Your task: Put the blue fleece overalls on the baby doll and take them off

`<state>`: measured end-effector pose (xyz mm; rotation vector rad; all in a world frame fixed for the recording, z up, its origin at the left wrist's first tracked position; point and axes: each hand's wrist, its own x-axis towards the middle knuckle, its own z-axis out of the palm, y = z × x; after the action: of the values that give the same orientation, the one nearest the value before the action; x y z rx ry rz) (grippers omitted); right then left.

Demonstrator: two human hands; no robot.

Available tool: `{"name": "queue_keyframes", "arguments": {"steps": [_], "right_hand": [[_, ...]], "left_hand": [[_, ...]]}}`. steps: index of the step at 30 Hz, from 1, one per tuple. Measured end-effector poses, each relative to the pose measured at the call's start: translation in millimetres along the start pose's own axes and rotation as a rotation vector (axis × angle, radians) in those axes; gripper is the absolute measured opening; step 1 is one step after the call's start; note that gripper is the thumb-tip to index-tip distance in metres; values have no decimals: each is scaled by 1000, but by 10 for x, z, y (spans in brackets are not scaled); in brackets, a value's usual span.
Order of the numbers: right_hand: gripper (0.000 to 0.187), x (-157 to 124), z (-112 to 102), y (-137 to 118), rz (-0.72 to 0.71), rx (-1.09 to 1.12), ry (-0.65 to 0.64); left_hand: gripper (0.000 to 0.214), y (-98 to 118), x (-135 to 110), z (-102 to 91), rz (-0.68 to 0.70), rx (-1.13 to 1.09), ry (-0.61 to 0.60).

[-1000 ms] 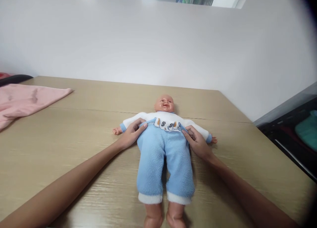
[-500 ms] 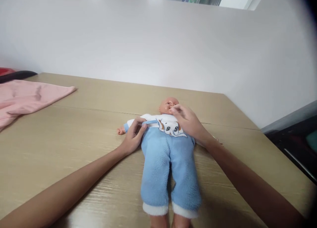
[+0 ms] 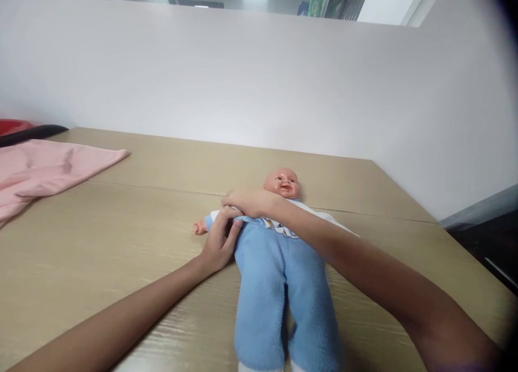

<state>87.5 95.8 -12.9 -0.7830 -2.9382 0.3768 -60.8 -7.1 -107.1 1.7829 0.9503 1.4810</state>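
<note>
A baby doll (image 3: 285,182) lies on its back on the table, dressed in a white top and fluffy blue overalls (image 3: 263,286) with an elephant face on the bib. At the side of the overalls, by the doll's waist, my left hand (image 3: 220,240) is closed on the blue edge of the fabric. My right hand (image 3: 249,202) reaches across the doll's chest, close above my left hand, fingers curled downward. Its fingertips are partly hidden, so what they grip is unclear. My right forearm covers part of the elephant face.
On the wooden table (image 3: 154,253), a pink cloth (image 3: 60,164) lies at the left. Behind it are a black curved object (image 3: 36,133) and something red (image 3: 14,126). A white wall (image 3: 243,81) stands at the table's back; a dark object sits beyond the right edge.
My right hand has moved left from beside the doll's face to the chest near my left hand. My left hand stays at the overalls. The camera view has tilted slightly up.
</note>
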Motion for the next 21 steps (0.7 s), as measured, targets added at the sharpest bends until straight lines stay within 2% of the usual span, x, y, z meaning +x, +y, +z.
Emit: {"name": "queue_keyframes", "arguments": {"steps": [2,4,7,9,12,15,18,21], "right_hand": [[19,-88,-7,-30,34,-29,38],[23,-185,-16,-39,77,-11,126],[34,-317,-4,5,165,145,340],[38,-390,26,75,203,300,429],[46,-463,94,207,201,528,441],[54,-485,164,300,197,663,387],[46,-489,199,298,195,651,352],[35,-562,169,197,150,598,370]], "left_hand": [[22,12,-8,-3,1,9,7],[23,21,-14,-13,24,21,18],[17,7,-37,-39,142,68,-16],[11,-29,-71,-56,228,156,-11],[12,-95,-136,-55,344,305,147],[15,-99,-160,7,411,243,248],[14,-6,-95,98,295,15,233],[17,95,27,141,30,-151,211]]}}
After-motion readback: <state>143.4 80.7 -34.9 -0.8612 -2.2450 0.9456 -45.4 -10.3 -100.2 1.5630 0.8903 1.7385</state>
